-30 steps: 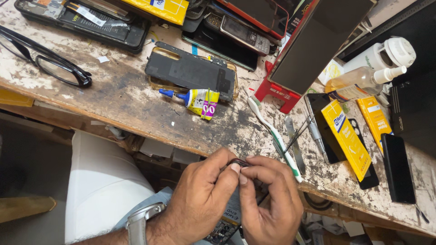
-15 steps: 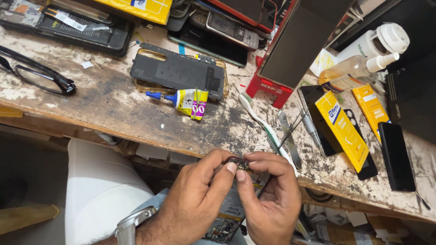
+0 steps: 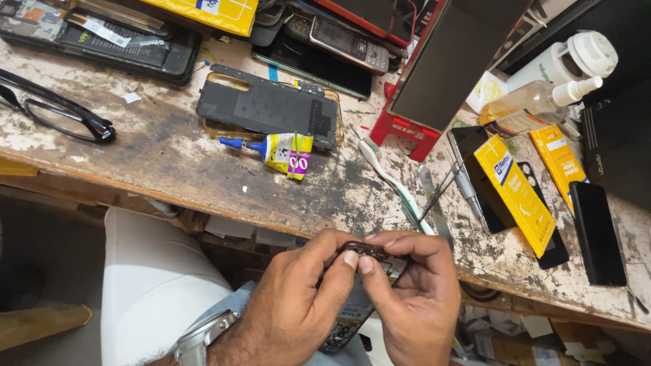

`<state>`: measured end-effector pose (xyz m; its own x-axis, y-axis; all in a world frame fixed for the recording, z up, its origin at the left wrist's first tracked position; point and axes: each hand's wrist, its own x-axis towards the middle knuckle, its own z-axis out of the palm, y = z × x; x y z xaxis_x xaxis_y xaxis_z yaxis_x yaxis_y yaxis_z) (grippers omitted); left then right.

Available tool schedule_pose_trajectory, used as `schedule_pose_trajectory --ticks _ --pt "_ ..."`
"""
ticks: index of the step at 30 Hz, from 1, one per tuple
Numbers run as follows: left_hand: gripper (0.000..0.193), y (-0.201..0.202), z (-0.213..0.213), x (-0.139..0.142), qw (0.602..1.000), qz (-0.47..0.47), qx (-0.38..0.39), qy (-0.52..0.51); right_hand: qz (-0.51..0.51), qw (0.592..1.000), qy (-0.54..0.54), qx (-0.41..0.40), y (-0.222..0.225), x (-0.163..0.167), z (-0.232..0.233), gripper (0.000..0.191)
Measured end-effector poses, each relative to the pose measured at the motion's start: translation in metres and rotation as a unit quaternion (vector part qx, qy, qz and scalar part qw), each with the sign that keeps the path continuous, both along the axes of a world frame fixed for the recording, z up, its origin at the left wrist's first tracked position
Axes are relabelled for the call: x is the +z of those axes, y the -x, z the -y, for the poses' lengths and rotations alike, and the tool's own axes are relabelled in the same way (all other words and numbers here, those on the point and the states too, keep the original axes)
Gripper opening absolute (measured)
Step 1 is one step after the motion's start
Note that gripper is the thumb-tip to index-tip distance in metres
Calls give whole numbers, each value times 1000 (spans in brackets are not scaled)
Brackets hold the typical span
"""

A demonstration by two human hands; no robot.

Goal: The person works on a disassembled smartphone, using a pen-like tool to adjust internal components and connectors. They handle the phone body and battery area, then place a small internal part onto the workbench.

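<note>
My left hand (image 3: pixel 295 305) and my right hand (image 3: pixel 413 295) meet below the front edge of the workbench (image 3: pixel 169 169). Between their fingertips they pinch a small dark reddish part (image 3: pixel 359 249). Under the hands lies a dark keypad phone (image 3: pixel 349 318), mostly hidden, resting in my lap. A metal wristwatch (image 3: pixel 200 335) sits on my left wrist. Closest on the bench are a toothbrush (image 3: pixel 390 179) and black tweezers (image 3: pixel 437 193).
On the worn bench lie black glasses (image 3: pixel 57 112), a small glue tube (image 3: pixel 278 150), a dark phone back cover (image 3: pixel 268 105), a red stand (image 3: pixel 403 129) holding a dark panel, yellow packets (image 3: pixel 515 193), black phones (image 3: pixel 597 230) and spray bottles (image 3: pixel 542 102). A white stool (image 3: pixel 152 285) stands at left.
The view has shifted slightly, so the bench items sit higher and further left in the frame. Both hands keep pinching the small part, with fingertips pressed closer together.
</note>
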<state>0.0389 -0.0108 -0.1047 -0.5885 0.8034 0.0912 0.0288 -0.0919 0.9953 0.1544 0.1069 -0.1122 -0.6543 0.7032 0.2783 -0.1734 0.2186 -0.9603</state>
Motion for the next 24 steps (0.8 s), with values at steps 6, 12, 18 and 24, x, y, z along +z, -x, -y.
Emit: schedule_pose_trajectory --ticks 6,12,18,24 --pt "17 2 2 0 1000 -15 -7 8 29 997 65 24 -1 2 -9 32" --pt "18 6 1 2 999 -20 -20 24 63 993 97 32 -1 3 -15 33" --pt "18 6 -2 3 999 -33 -4 34 72 991 105 30 0 3 -14 31" --pt "18 2 -6 -1 998 -46 7 38 77 991 108 33 -3 4 -16 30"
